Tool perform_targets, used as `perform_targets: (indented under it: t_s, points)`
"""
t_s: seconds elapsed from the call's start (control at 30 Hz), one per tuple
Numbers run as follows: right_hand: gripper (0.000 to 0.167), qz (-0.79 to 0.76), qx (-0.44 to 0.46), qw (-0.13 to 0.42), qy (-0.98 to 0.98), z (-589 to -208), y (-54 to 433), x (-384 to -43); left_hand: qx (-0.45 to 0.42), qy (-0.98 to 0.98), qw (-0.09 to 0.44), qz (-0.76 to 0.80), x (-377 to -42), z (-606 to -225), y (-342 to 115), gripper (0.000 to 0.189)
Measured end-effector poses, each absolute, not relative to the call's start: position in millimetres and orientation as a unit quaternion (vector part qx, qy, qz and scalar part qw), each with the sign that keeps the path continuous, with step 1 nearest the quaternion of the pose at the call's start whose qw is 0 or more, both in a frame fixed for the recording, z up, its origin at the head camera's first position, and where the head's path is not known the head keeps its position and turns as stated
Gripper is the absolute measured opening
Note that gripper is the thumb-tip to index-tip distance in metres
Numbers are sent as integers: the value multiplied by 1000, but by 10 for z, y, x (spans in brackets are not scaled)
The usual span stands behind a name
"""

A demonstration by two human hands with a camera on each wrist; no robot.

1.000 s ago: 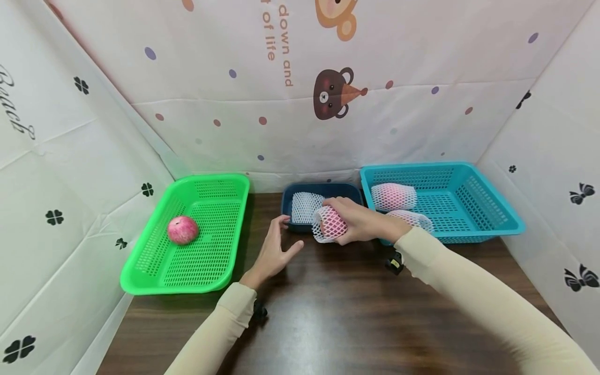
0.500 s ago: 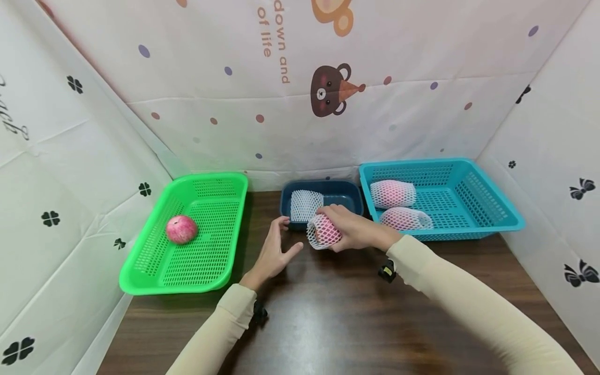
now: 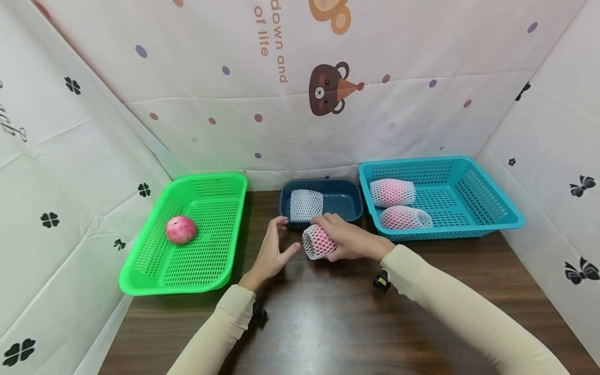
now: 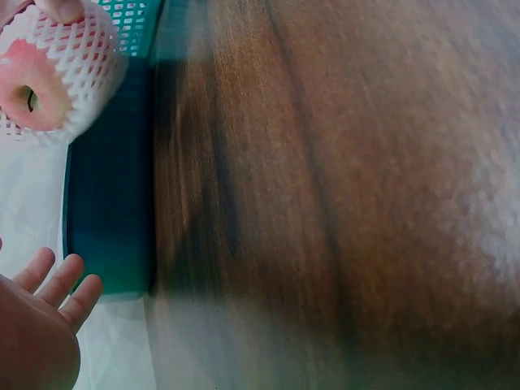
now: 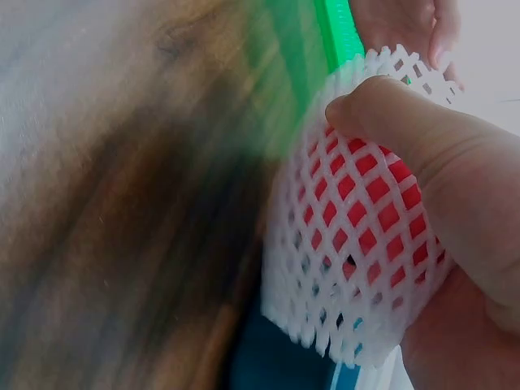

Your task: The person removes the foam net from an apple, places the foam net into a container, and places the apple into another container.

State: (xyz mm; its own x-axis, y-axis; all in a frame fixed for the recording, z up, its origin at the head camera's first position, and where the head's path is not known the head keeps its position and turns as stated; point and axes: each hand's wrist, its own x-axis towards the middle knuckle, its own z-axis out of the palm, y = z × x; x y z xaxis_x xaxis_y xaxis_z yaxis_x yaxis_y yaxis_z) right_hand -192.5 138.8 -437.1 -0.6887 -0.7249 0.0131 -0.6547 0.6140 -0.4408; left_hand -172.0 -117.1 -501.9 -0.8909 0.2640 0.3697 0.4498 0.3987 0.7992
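Note:
My right hand (image 3: 349,238) grips an apple (image 3: 323,241) wrapped in a white foam net (image 5: 349,244), above the table in front of the small navy tray (image 3: 344,200). In the left wrist view the apple's stem end shows at the net's mouth. My left hand (image 3: 271,252) is held with fingers spread, just left of the wrapped apple and apart from it; it holds nothing. Another foam net (image 3: 306,204), lying flat, is in the left part of the navy tray. A bare red apple (image 3: 180,229) sits in the green basket (image 3: 225,260).
At the right stands a blue basket (image 3: 489,229) with two net-wrapped apples, one behind (image 3: 391,192) and one in front (image 3: 405,217). The baskets and tray stand on a dark wooden table (image 3: 328,317), with printed cloth behind and at both sides.
My right hand has moved toward me and slightly left with the wrapped apple, uncovering more of the navy tray and of the front wrapped apple. The left hand has hardly moved.

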Motion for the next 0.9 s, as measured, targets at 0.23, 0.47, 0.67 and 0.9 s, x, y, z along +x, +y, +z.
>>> perform_targets:
  t_s: [0.23,0.47,0.67,0.9]
  points:
    - [87,-221,-399,80,886,-4512,1346,-1892,-222,-828,97,-506,-1729,-5041,-1185,70]
    - [87,-215,-397,91,888,-4652,1323,-1888,-218,-834,90,-499,-1702,-5052,-1208,71]
    - [88,-209,-385,99,893,-4722,1333,-1889,-220,-832,94,-500,-1693,-5058,-1223,71]
    - [88,-206,-383,101,895,-4734,1321,-1900,-216,-836,95,-495,-1680,-5050,-1229,68]
